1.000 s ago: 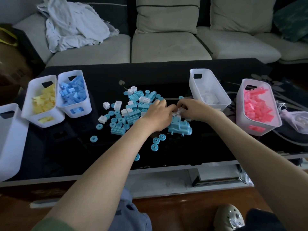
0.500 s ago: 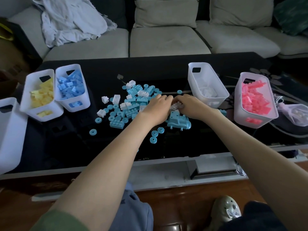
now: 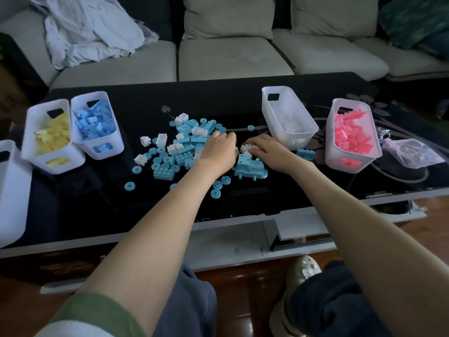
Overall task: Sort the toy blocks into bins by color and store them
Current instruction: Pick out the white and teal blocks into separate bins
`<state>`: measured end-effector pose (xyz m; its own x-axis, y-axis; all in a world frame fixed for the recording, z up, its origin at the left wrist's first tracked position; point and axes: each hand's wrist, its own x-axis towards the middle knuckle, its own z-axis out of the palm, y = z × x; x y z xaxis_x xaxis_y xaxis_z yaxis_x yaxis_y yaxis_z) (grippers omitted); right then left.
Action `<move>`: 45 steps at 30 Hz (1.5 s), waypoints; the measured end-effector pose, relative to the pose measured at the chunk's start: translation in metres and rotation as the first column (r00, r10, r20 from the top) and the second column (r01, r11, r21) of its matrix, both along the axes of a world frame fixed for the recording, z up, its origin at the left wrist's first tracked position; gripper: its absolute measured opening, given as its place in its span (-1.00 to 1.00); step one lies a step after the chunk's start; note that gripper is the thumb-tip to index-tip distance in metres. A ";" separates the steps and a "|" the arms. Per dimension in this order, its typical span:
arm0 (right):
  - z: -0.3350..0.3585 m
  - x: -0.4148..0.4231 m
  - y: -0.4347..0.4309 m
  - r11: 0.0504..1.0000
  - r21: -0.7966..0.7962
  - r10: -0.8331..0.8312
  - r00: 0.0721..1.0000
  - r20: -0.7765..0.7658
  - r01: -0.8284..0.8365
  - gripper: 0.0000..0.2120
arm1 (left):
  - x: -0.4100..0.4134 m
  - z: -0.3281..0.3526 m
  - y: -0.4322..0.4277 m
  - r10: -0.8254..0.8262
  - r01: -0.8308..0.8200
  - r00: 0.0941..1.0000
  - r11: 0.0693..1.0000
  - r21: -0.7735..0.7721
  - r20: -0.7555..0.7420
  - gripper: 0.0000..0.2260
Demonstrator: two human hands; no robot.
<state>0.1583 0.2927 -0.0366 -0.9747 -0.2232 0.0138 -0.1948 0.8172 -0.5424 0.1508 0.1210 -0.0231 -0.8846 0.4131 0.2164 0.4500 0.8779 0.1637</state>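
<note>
Both bare forearms reach forward and converge near the middle. The left hand lies palm down, fingers curled downward. The right hand sits just beside it, knuckles up, its fingers bent and closed over something white

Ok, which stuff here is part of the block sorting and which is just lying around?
Part of the job: loose teal and white blocks, yellow bin, blue bin, white bin, pink bin.

Lying about: crumpled cloth, mesh pouch, sofa cushions.
</note>
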 end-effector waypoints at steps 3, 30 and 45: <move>0.002 0.001 -0.001 1.000 0.022 -0.008 1.000 0.008 0.007 -0.68 | 0.000 0.000 0.000 0.007 -0.007 1.000 1.000 -0.004 0.012 -0.75; 0.029 0.003 -0.018 0.862 -0.468 -0.216 0.976 0.008 0.195 -0.81 | -0.009 0.014 -0.006 0.088 -0.214 0.956 0.862 0.459 0.281 -0.86; 0.056 -0.040 0.054 0.881 -0.239 -0.453 0.873 -0.179 0.408 -0.64 | -0.038 0.043 0.064 -0.082 -0.028 0.977 0.868 0.496 0.198 -0.90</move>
